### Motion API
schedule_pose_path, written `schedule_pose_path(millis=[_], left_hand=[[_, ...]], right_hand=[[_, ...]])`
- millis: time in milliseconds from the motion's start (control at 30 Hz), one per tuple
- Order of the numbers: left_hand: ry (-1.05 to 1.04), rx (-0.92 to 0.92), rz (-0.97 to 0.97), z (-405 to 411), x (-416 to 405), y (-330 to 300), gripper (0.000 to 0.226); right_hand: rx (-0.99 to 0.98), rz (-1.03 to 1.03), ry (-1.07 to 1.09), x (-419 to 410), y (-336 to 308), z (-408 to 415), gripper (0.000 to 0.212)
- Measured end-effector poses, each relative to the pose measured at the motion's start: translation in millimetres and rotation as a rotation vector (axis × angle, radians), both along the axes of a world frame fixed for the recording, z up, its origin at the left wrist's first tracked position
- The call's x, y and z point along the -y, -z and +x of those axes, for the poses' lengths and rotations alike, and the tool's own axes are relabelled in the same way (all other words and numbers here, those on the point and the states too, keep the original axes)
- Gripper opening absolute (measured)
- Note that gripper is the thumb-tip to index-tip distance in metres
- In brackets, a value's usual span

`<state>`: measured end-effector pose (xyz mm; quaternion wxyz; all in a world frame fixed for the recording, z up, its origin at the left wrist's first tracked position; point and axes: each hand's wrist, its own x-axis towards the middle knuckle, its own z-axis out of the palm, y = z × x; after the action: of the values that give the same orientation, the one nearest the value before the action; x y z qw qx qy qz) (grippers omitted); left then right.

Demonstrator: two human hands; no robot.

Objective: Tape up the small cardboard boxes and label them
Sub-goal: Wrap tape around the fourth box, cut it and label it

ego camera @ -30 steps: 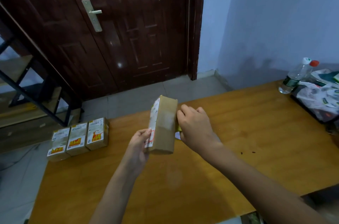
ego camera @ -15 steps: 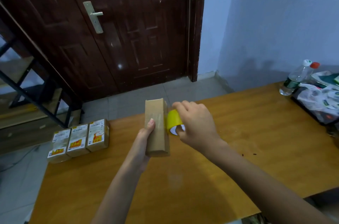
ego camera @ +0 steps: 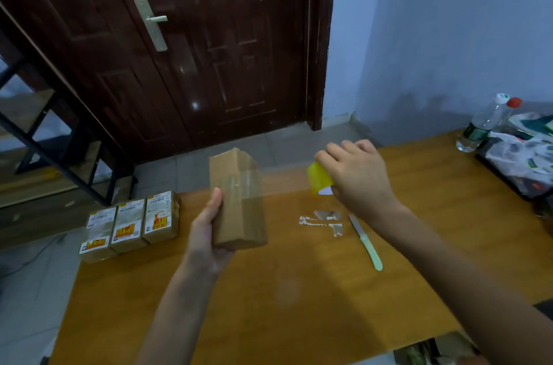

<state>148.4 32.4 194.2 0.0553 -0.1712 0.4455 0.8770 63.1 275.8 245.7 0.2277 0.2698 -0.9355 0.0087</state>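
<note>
The left hand (ego camera: 209, 233) grips the cardboard box (ego camera: 238, 200) upright; the right hand (ego camera: 356, 176) holds the yellow tape roll (ego camera: 319, 177) (a clear strip spans between) above the worktop (ego camera: 299, 304).

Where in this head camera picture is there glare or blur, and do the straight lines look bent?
Head view: glare spots shine on the dark door; the right hand and yellow tape roll are motion-blurred; the door frame bows and leans from the wide lens.
</note>
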Motion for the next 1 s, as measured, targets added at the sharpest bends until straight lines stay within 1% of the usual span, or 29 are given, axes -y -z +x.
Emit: schedule_pose_path(millis=[33,133,233,300,367,467,533,600,667,767,867,1000], left_hand=[[0.009,-0.010,0.028,1,4,-1,0.040],[0.026,-0.049,0.057,-2,6,-7,0.038],[0.027,-0.091,0.075,-2,9,-11,0.038],[0.020,-0.099,0.062,-4,15,-10,0.039],[0.017,-0.069,0.011,-6,19,-6,0.042],[0.013,-0.002,-0.123,-7,21,5,0.045],[0.013,0.030,-0.167,-7,18,8,0.045],[0.006,0.058,-0.187,-7,14,10,0.052],[-0.018,0.066,-0.148,-8,15,9,0.052],[0.007,-0.013,-0.026,-8,21,3,0.041],[0.065,-0.063,0.073,-5,18,-6,0.044],[0.110,-0.101,0.137,-3,11,-16,0.049]], right_hand=[[0.003,0.039,-0.005,-3,-2,0,0.031],[0.008,0.033,-0.007,4,-7,4,0.045],[0.053,0.062,0.012,10,-9,7,0.046],[0.080,0.082,0.035,10,-8,8,0.042],[0.093,0.086,0.062,10,-12,10,0.039],[0.091,0.136,0.083,10,-24,15,0.038],[0.088,0.158,0.078,12,-30,19,0.037],[0.054,0.176,0.071,17,-35,20,0.036],[0.030,0.190,0.079,21,-38,17,0.036],[0.124,0.211,0.100,19,-26,15,0.038],[0.212,0.188,0.091,18,-5,17,0.042],[0.161,0.139,0.084,25,4,18,0.045]])
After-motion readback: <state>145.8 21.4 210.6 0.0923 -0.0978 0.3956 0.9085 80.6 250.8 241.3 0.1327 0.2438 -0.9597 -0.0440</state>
